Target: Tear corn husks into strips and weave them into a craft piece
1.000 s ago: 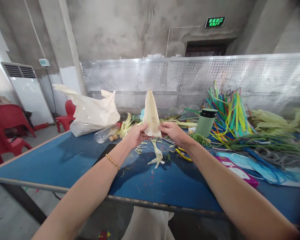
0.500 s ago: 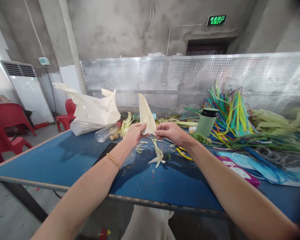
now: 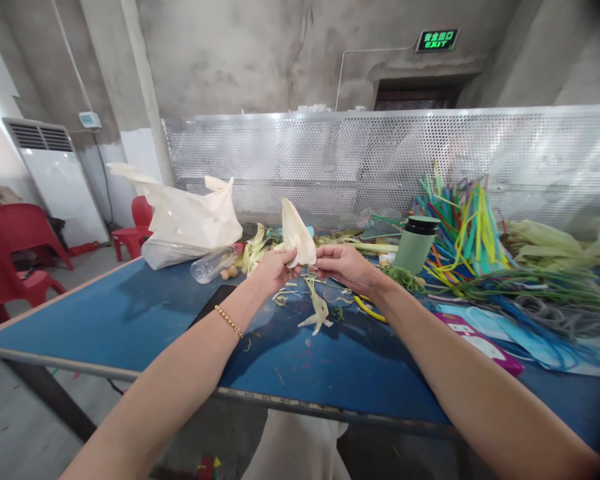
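Both my hands hold a pale, dry corn husk leaf (image 3: 297,235) above the blue table (image 3: 130,313). My left hand (image 3: 275,269) pinches its lower left edge and my right hand (image 3: 341,265) pinches its lower right edge. The leaf's pointed tip leans up and to the left. Torn husk strips (image 3: 316,312) lie on the table just below my hands.
A white plastic bag (image 3: 187,217) and a clear bottle (image 3: 213,263) lie at the back left. A green tumbler (image 3: 414,243), coloured plastic strips (image 3: 460,223), green husks (image 3: 540,243) and yellow-handled scissors (image 3: 367,308) crowd the right. Red chairs (image 3: 10,247) stand at the left.
The husk leaf stood tall and upright between my hands; it now leans left and sits lower and narrower. My hands have come closer together.
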The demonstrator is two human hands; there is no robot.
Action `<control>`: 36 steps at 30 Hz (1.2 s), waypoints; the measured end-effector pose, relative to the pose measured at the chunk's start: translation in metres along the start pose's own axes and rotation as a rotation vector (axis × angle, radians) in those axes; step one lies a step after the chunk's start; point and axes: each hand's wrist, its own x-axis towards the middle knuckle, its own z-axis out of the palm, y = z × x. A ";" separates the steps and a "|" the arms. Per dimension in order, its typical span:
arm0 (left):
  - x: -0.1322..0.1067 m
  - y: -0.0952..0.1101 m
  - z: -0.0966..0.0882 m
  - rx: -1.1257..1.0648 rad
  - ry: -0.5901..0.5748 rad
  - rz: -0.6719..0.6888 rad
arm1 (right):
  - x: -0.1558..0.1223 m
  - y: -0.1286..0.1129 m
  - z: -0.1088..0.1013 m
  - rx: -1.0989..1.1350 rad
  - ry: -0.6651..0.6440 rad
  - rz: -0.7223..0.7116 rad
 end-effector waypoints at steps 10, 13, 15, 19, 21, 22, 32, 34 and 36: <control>-0.005 -0.005 0.003 0.263 -0.034 0.173 | 0.001 0.002 0.010 -0.197 0.186 -0.019; -0.006 -0.005 0.005 0.295 -0.067 0.123 | 0.002 0.002 0.011 -0.162 0.234 -0.048; -0.007 -0.005 0.005 0.360 -0.060 0.086 | 0.004 0.004 0.011 -0.147 0.271 -0.070; -0.014 0.000 0.008 0.748 0.253 0.372 | 0.005 0.005 0.011 -0.188 0.326 -0.096; -0.018 0.003 0.010 0.951 0.379 0.629 | 0.005 0.005 0.013 -0.226 0.360 -0.096; -0.020 0.004 0.012 1.022 0.366 0.710 | 0.004 0.005 0.014 -0.247 0.372 -0.096; -0.016 -0.003 0.013 0.785 -0.133 0.411 | 0.001 0.004 0.022 -0.610 0.332 -0.189; -0.012 -0.003 0.010 0.710 -0.179 0.397 | 0.000 0.002 0.021 -0.610 0.274 -0.185; -0.009 -0.002 0.006 0.722 -0.165 0.412 | 0.000 -0.002 0.018 -0.683 0.252 -0.182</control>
